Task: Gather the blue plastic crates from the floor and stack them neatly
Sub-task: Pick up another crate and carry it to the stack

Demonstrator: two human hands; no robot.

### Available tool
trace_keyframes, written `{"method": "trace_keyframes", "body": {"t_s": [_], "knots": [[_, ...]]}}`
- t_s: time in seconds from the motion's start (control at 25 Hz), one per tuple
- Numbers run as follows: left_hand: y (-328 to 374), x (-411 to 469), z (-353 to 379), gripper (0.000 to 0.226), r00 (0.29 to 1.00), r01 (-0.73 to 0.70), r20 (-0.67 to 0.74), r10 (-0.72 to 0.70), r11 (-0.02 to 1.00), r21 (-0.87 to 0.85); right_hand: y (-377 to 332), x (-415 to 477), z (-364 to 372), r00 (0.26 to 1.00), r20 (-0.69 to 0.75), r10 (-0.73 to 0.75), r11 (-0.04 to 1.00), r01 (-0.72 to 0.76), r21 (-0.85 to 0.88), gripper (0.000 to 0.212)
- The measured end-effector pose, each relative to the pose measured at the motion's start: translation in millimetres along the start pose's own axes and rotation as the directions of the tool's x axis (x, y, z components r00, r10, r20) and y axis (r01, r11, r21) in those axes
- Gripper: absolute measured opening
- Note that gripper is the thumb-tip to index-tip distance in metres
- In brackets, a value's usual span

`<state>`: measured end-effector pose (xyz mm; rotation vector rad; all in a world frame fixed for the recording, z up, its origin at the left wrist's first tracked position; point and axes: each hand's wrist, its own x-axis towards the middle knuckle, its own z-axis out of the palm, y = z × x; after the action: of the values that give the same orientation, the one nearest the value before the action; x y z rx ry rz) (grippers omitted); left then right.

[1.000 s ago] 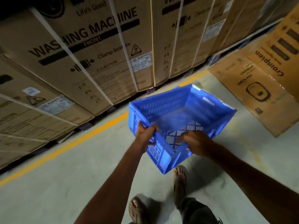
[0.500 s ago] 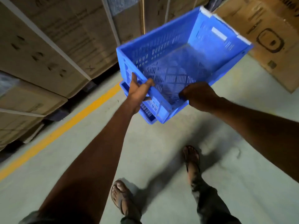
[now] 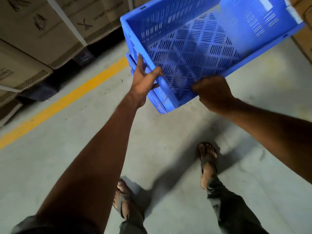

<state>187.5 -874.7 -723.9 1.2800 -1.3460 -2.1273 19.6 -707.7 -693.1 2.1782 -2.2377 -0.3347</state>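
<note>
The left hand [image 3: 143,80] has its fingers [image 3: 141,62] wrapped round the near rim of the blue crate [image 3: 194,53], the thumb [image 3: 156,72] hooked over the top edge and the other fingers running up the outer wall. The right hand [image 3: 212,92] is curled tight on the same near rim, close to the corner, knuckles towards the camera; its fingertips are hidden under the rim. Both hands are closed on the crate and carry it clear of the floor [image 3: 84,132], tilted so that its open top faces the camera and its slotted base and walls show. A 2nd blue rim [image 3: 130,62] shows just below the left hand, pressed against the outer wall; whether that is another crate nested beneath cannot be told.

Both forearms reach forward from the bottom of the view. Below them, 2 feet in sandals stand on the grey concrete floor, the left foot [image 3: 124,198] nearer, the right foot [image 3: 207,162] ahead of it, with dark trouser legs [image 3: 226,206] above. A yellow line [image 3: 67,102] runs diagonally across the floor on the left. Beyond it stand strapped cardboard boxes [image 3: 42,27] on dark supports. More cardboard [image 3: 303,38] lies at the right edge, behind the crate.
</note>
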Motion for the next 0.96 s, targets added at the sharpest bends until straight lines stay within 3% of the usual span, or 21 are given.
{"method": "trace_keyframes", "body": {"t_s": [0.36, 0.56, 0.64, 0.76, 0.84, 0.96], "knots": [[-2.4, -12.9, -11.3, 0.094, 0.999, 0.040, 0.017, -0.040, 0.999, -0.002, -6.7, 2.8, -6.7, 0.999, 0.043, -0.031, 0.999, 0.030, 0.027, 0.024], [-3.1, -14.0, -19.4, 0.090, 0.993, 0.094, 0.073, -0.093, 0.995, -0.020, -13.5, 4.9, -5.3, 0.995, -0.100, 0.019, 0.993, -0.008, 0.116, 0.018], [-1.7, -12.1, -20.6, 0.086, 0.994, 0.101, 0.029, -0.102, 0.995, 0.028, -15.9, 3.8, -1.9, 0.988, -0.152, 0.032, 0.994, -0.016, 0.109, 0.019], [-5.1, -20.6, -3.2, 0.082, 0.986, 0.094, -0.145, -0.080, 0.991, 0.094, -11.8, 5.4, 1.2, 0.977, -0.213, 0.012, 0.994, 0.012, 0.112, 0.014], [-9.8, -37.6, 16.4, 0.071, 0.964, 0.094, -0.263, -0.040, 0.976, 0.197, -13.4, 6.7, 1.2, 0.990, -0.141, -0.006, 0.999, 0.013, 0.051, 0.011], [-12.9, -57.6, 41.3, 0.061, 0.947, 0.115, -0.318, -0.033, 0.964, 0.242, -15.3, 8.9, -8.9, 0.972, 0.215, 0.099, 0.994, -0.086, -0.068, 0.014]]}}
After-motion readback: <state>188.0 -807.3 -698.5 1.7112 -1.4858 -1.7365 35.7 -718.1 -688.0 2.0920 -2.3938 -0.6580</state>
